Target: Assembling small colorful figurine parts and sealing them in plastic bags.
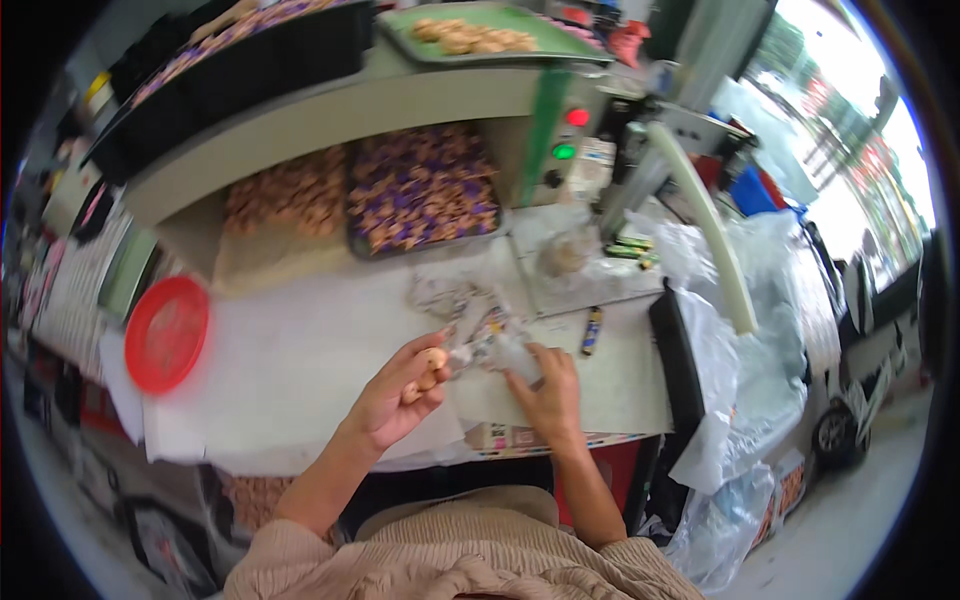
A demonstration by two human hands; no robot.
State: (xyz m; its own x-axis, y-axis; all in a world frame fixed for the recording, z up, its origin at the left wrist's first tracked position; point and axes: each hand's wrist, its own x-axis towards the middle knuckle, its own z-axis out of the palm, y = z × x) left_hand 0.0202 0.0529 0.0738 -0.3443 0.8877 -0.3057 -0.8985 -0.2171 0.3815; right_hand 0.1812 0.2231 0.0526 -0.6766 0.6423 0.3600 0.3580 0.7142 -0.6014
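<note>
My left hand (398,392) is closed around a small peach-coloured moulded figure (430,362), held up above the white-covered table. Its rounded top shows between my thumb and fingers. My right hand (550,392) rests low over the table with bent fingers around a whitish translucent object (517,358), whose kind I cannot make out. Just beyond both hands lies a crumpled, stained white cloth (470,308), which the translucent object touches or overlaps.
A red round basin (167,335) stands at the left. Under the shelf (430,98) sits a dark tray (360,225) of peach-and-purple pieces. Above is a green tray (560,50) with peach pieces. A battery-like cylinder (592,331) lies right, near a pale curved arm (705,215).
</note>
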